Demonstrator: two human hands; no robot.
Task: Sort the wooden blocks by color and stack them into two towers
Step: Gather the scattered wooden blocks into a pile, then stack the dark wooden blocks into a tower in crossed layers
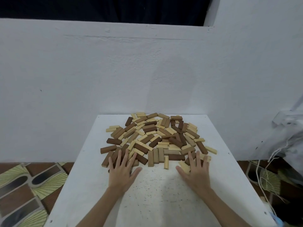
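Our two hands lie flat at the near edge of the mixed pile of blocks [155,138].

Our left hand [122,171] spreads straight fingers over dark blocks, and our right hand [196,172] over pale ones; neither grips anything. The unsorted heap covers the far half of the white table [155,202].

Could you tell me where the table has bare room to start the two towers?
The near table, between the forearms and below the left hand and right hand, is bare. Narrow strips flank the block pile along both side edges. The far half is crowded.
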